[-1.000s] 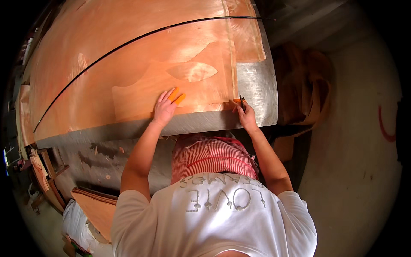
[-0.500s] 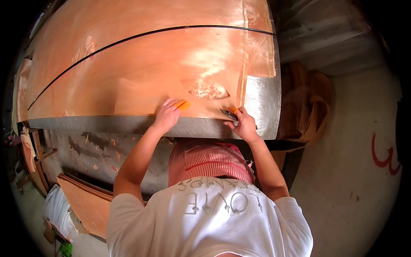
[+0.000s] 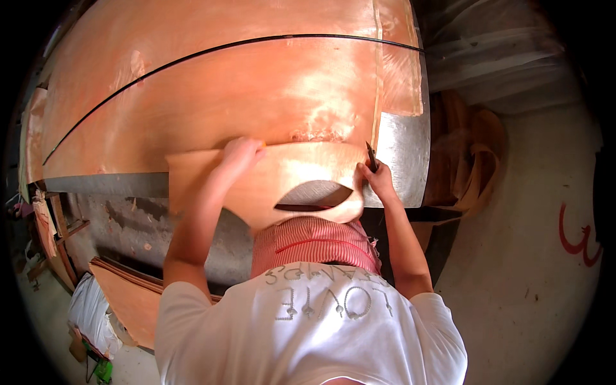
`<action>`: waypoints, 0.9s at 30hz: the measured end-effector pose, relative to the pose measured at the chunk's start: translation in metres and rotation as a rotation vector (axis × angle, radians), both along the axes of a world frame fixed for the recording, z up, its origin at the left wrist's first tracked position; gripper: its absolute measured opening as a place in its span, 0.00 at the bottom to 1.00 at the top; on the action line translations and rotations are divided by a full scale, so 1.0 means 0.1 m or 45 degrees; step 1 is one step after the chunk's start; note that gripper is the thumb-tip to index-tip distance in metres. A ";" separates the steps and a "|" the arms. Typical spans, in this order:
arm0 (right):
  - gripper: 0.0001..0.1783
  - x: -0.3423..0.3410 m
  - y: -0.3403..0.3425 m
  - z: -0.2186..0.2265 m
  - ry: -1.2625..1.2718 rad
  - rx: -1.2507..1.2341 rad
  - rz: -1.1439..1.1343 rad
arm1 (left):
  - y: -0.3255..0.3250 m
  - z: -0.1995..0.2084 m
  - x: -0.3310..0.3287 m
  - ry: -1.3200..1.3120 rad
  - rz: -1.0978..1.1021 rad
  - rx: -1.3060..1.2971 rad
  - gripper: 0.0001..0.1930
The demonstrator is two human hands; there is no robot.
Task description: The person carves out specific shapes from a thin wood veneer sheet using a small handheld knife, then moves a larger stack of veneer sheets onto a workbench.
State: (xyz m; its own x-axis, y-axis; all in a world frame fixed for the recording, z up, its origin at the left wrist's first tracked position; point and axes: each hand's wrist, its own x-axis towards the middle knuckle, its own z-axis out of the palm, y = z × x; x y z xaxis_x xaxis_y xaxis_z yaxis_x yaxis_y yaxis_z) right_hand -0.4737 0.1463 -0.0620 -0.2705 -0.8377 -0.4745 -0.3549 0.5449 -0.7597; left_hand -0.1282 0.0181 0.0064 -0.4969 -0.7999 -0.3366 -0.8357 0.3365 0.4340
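Observation:
A thin orange-brown veneer piece (image 3: pixel 308 160) with a ragged oval hole hangs over the table's near edge, against the striped red apron (image 3: pixel 314 240). My left hand (image 3: pixel 242 154) is closed on its far edge, the fingertips partly hidden. My right hand (image 3: pixel 378 178) grips a dark knife-like tool (image 3: pixel 371 156), its tip pointing away from me. That hand's thumb and finger are at the piece's right edge. Under and beyond it lies a large veneer sheet (image 3: pixel 212 96), with a rough torn patch (image 3: pixel 317 136) just past the piece.
A thin dark rod (image 3: pixel 282 37) bows across the sheet. Bare metal tabletop (image 3: pixel 401 154) shows at the right. Curled veneer strips (image 3: pixel 471 160) hang beyond the table's right end. At lower left are stacked sheets (image 3: pixel 131 298) and a white sack (image 3: pixel 90 314).
The veneer piece with the hole has been lifted and drawn toward me over the table edge. My left hand has moved left and closed on it; my right hand has shifted slightly right.

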 end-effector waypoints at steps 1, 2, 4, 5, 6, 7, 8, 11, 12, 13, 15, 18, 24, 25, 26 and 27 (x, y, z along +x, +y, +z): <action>0.16 0.02 -0.06 -0.07 0.080 0.026 -0.019 | -0.04 -0.16 -0.05 0.021 0.016 -0.193 0.09; 0.16 0.04 -0.10 -0.10 0.147 0.035 -0.005 | -0.03 -0.30 -0.09 0.041 0.031 -0.385 0.08; 0.17 0.05 -0.13 -0.12 0.287 0.052 0.009 | 0.01 -0.45 -0.19 0.087 0.046 -0.700 0.09; 0.18 0.07 -0.13 -0.10 0.380 0.055 0.035 | 0.04 -0.53 -0.22 0.109 0.056 -0.856 0.09; 0.19 0.09 -0.12 -0.10 0.389 0.069 0.023 | 0.09 -0.61 -0.24 0.150 0.050 -0.845 0.10; 0.19 0.10 -0.12 -0.10 0.399 0.083 0.011 | 0.17 -0.69 -0.24 0.191 0.045 -0.833 0.12; 0.19 0.11 -0.10 -0.11 0.408 0.097 -0.004 | 0.24 -0.73 -0.26 0.233 0.038 -0.821 0.14; 0.19 0.15 -0.08 -0.16 0.409 0.076 -0.063 | 0.40 -0.83 -0.37 0.073 0.077 -0.690 0.23; 0.20 0.16 -0.07 -0.16 0.449 0.070 -0.069 | 0.43 -0.85 -0.38 0.037 0.093 -0.665 0.25; 0.20 0.17 -0.06 -0.16 0.489 0.064 -0.073 | 0.46 -0.87 -0.38 0.036 0.090 -0.658 0.26; 0.19 0.20 -0.04 -0.12 0.600 -0.050 -0.109 | 0.49 -0.88 -0.38 0.069 0.104 -0.677 0.26; 0.16 0.27 0.05 0.02 0.645 -0.280 -0.108 | 0.49 -0.85 -0.39 0.098 0.127 -0.676 0.26; 0.13 0.50 0.04 -0.07 0.137 -0.041 0.322 | 0.48 -0.84 -0.40 0.133 0.132 -0.696 0.25; 0.13 0.48 0.07 -0.12 0.166 -0.077 0.311 | 0.47 -0.84 -0.40 0.143 0.131 -0.700 0.25; 0.14 0.50 0.07 -0.07 0.188 -0.116 0.315 | 0.48 -0.87 -0.37 0.150 0.147 -0.701 0.25; 0.14 0.52 0.07 -0.03 0.210 -0.155 0.319 | 0.48 -0.90 -0.35 0.157 0.164 -0.703 0.25</action>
